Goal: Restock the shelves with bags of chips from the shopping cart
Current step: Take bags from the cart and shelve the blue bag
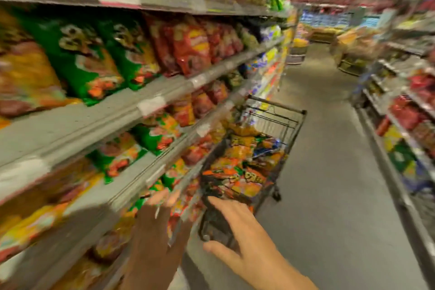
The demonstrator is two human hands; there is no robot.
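Observation:
A black wire shopping cart (291, 117) stands in the aisle against the left shelving, heaped with orange bags of chips (237, 169). My right hand (237, 231) stretches toward the cart's near end with fingers straight and thumb spread, holding nothing. My left hand (160, 205) is up against the chip bags on a low shelf (131, 186), beside a red and white bag (181, 214). Motion blur hides whether its fingers hold that bag. The shelves above carry green bags (89, 61) and red bags (190, 47).
Grey shelf tiers (98, 115) run along the whole left side. A second shelving unit (404, 125) lines the right. The grey aisle floor (329, 160) runs between them toward displays at the far end (299, 52).

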